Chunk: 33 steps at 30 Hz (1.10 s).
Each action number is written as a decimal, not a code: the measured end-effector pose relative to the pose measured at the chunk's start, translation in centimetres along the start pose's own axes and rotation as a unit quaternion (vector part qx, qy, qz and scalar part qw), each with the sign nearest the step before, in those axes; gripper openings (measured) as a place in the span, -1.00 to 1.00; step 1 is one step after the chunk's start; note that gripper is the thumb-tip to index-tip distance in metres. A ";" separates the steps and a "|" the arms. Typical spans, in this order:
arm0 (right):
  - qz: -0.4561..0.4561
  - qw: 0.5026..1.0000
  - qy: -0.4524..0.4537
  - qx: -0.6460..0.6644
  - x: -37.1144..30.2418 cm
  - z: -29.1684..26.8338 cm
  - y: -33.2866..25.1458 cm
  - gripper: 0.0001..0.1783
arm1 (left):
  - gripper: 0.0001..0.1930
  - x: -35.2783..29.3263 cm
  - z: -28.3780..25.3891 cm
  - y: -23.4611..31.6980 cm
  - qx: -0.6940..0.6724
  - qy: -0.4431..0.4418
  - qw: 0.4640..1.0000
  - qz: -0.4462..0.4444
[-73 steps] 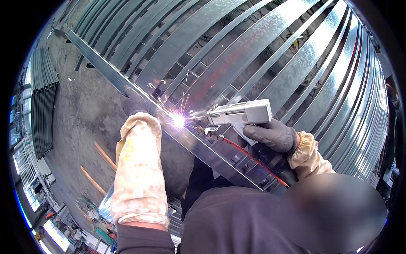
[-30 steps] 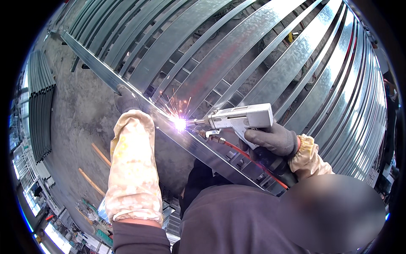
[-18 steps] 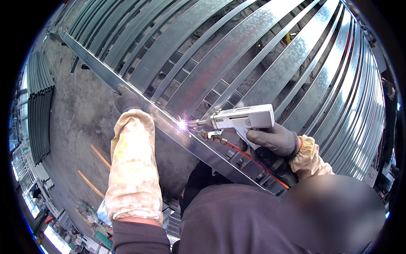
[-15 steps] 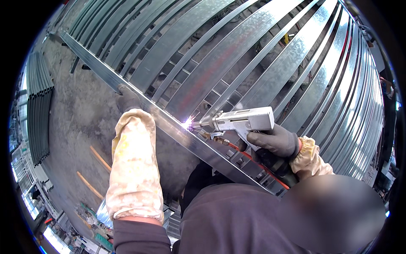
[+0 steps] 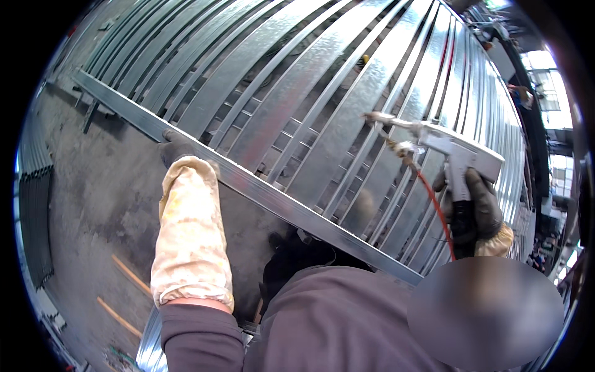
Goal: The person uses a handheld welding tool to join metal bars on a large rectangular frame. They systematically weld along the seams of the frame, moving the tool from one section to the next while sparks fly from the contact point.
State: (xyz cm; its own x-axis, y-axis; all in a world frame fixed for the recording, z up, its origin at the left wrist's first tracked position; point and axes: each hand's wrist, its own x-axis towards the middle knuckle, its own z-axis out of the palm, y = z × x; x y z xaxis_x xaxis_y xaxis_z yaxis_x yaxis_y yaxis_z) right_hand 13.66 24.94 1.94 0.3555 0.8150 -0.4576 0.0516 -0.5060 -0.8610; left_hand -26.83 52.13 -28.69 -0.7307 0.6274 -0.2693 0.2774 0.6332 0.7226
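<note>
In a dark grey work glove, my right hand (image 5: 480,198) grips the handle of a silver handheld welding gun (image 5: 462,152). Its nozzle is raised above the slats and points left, with no spark at its tip. An orange-red hose (image 5: 436,201) hangs from a brass fitting below the nozzle. My left hand (image 5: 178,149), also gloved, is closed over the edge rail (image 5: 266,189) of a large galvanized metal frame. Part of its fingers is hidden by the pale, stained sleeve cover and the rail. Long flat metal slats (image 5: 282,111) run away from this rail.
Grey concrete floor (image 5: 93,186) shows left of the rail, with two thin wooden strips (image 5: 121,316) on it. A stack of dark metal bars (image 5: 36,217) lies at the far left. Metal crosspieces and cables show between the slats. Shop equipment lines the right edge.
The bright welding arc at the rail has gone out. My right hand has lifted the welding gun up and to the right, away from the joint. My left hand remains on the rail.
</note>
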 end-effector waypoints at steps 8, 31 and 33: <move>-0.199 0.919 0.339 0.016 -20.8 -9.3 0.7 -0.48 | -0.21 1.7 2.9 -1.8 -0.049 0.010 0.998 0.037; -0.163 0.983 -0.014 -0.080 -4.4 -24.2 -4.3 -0.40 | -0.35 -30.6 2.7 -14.5 -0.224 -0.040 0.973 -0.039; -0.125 0.983 -0.127 -0.044 1.6 -19.2 -1.9 -0.40 | -0.35 -26.8 -0.1 -17.3 -0.061 0.017 0.996 -0.064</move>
State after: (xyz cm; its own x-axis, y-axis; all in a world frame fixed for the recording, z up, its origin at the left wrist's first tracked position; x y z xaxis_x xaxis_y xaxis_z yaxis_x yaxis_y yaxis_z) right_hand 32.01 21.76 7.06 0.0767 0.9556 -0.2846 0.1927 -0.2943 -0.9361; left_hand -12.16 24.29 -33.92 -0.7764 0.5283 -0.3437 0.1045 0.6457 0.7564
